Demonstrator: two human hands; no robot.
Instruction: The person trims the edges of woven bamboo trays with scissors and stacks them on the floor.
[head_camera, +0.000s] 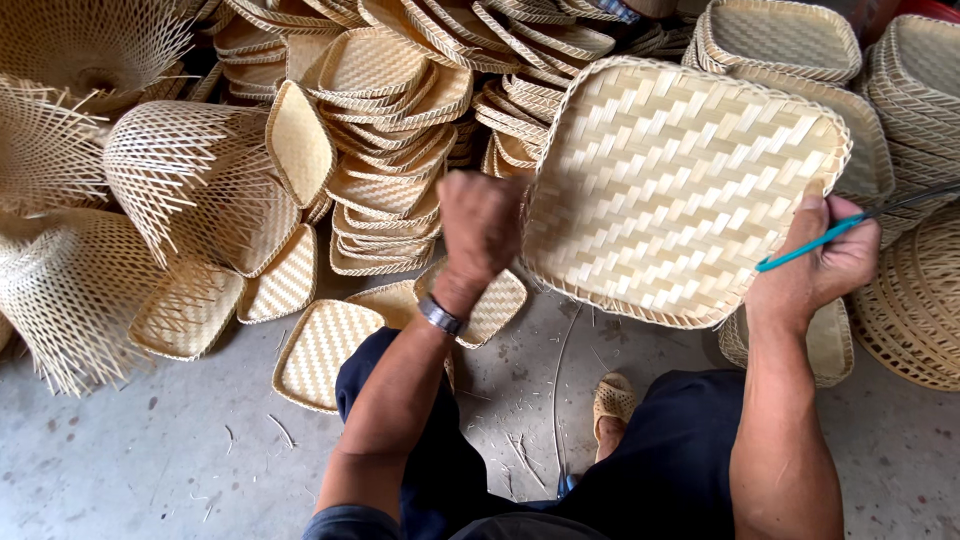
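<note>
Your knees in dark trousers (660, 470) sit closest, over the concrete floor (150, 470). Going left to right: unfinished open-weave baskets (150, 190) with loose strand ends lie far left, then small woven trays (320, 350) and their stacks crowd the middle. Your left hand (480, 235) is curled into a fist at the left rim of the square woven bamboo tray (670, 185), held tilted above your lap. It looks light and stiff, though springy (best gripped at the bound rim). Your right hand (825, 265) pinches the right rim with the thumb while gripping a thin teal-handled tool (810, 245). Stacked trays (900, 90) hem in that side.
</note>
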